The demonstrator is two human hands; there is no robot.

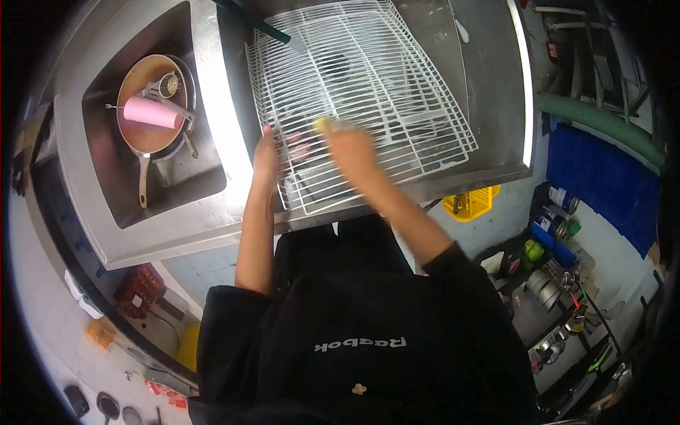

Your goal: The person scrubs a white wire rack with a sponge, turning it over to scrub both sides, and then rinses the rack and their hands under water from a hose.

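White wire racks [368, 85] lie in the wide steel basin, one over another. My left hand [265, 159] holds the near left edge of the upper rack, its fingers partly hidden by the wires. Over the rack's near left part is my right hand [350, 149], blurred by motion, its fingers closed on a small yellow-green thing [322, 126], perhaps a sponge. Above the rack's far left corner a dark green tube [262, 27] reaches in.
To the left, a second basin [106, 177] holds a tan pan [134, 74] with a pink cup [152, 113] and a strainer [168, 85]. A yellow basket [473, 205] sits below the counter's right edge. Utensils and pots [544, 289] stand at the lower right.
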